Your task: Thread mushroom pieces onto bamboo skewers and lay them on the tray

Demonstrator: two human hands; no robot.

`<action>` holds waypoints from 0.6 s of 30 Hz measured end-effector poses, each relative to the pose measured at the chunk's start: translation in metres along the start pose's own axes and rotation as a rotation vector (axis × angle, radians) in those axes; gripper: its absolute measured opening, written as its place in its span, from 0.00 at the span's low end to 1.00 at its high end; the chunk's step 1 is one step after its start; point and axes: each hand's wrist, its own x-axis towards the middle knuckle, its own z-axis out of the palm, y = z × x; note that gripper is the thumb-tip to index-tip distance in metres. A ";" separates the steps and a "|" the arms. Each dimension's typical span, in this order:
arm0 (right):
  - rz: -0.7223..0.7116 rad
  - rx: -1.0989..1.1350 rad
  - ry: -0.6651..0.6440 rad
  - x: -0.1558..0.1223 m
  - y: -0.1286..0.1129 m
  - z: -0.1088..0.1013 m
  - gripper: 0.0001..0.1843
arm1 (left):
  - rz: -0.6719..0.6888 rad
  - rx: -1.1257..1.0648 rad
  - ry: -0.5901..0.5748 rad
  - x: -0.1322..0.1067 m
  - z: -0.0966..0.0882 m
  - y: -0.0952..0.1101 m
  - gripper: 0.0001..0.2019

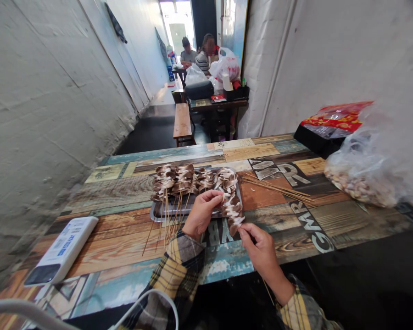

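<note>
My right hand (261, 250) is closed in a pinch at the near end of a mushroom skewer (233, 210). Its thin stick runs back under my palm and shows below the wrist. Grey-brown and white oyster mushroom pieces are threaded along it. At the far end, my left hand (204, 211) pinches with thumb and forefinger at a pale bit of mushroom; exactly what sits between the fingertips is partly hidden. Just beyond, a metal tray (184, 212) carries several filled mushroom skewers (183, 178), their bare sticks pointing toward me over the tray's edge.
Loose bamboo skewers (282, 188) lie right of the tray. Farther right are a clear plastic bag (365, 169) of mushroom pieces and a black box (316, 141) with red packaging. A white device (64, 250) lies left; a white cable (158, 293) crosses low. Two people sit in back.
</note>
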 end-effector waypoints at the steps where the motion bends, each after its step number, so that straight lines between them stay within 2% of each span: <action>1: 0.004 0.000 0.001 0.000 0.000 0.000 0.13 | 0.002 -0.003 0.000 0.000 0.000 0.000 0.10; 18: 0.002 0.030 -0.014 0.000 0.000 0.000 0.13 | 0.016 0.128 -0.034 -0.001 -0.003 -0.001 0.10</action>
